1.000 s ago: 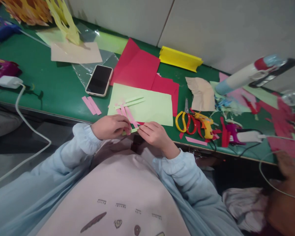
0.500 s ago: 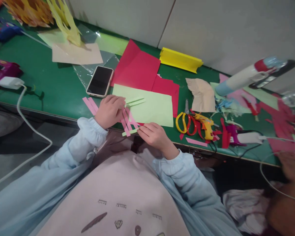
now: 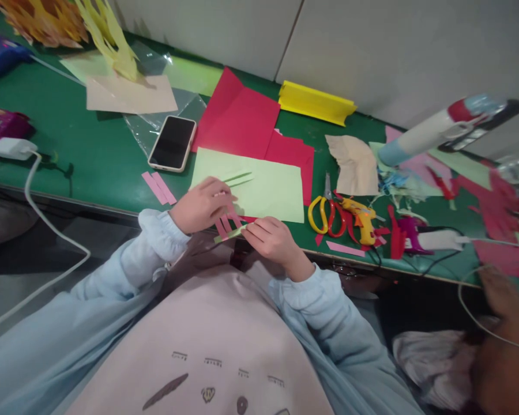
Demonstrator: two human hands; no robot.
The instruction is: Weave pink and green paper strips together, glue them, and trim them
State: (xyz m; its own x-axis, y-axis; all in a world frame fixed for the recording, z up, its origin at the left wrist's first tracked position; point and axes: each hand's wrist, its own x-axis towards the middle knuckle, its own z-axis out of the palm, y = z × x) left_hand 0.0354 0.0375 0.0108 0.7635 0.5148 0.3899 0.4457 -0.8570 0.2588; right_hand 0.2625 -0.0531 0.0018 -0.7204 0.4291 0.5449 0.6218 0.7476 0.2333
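Observation:
Pink paper strips (image 3: 224,229) lie crosswise over a light green paper strip (image 3: 229,234) at the table's front edge. My left hand (image 3: 202,206) is closed on the upper part of the pink strips, its fingers bent over them and partly hiding them. Between the fingertips of my right hand (image 3: 271,241) is the right end of the green strip. Behind both hands lies a light green sheet (image 3: 268,187), with narrow darker green strips (image 3: 239,178) on it. Two loose pink strips (image 3: 158,188) rest left of my left hand.
A phone (image 3: 173,143) and red sheets (image 3: 240,118) lie behind. Scissors (image 3: 327,210), a yellow glue gun (image 3: 362,219) and paper scraps are at the right, with a bottle (image 3: 432,134) farther back. A white cable (image 3: 32,184) hangs at left. Another person's arm (image 3: 501,294) shows at right.
My left hand has shifted right and slightly down over the pink strips, covering their upper ends, and away from the two loose strips. My right hand keeps its pinch on the green strip.

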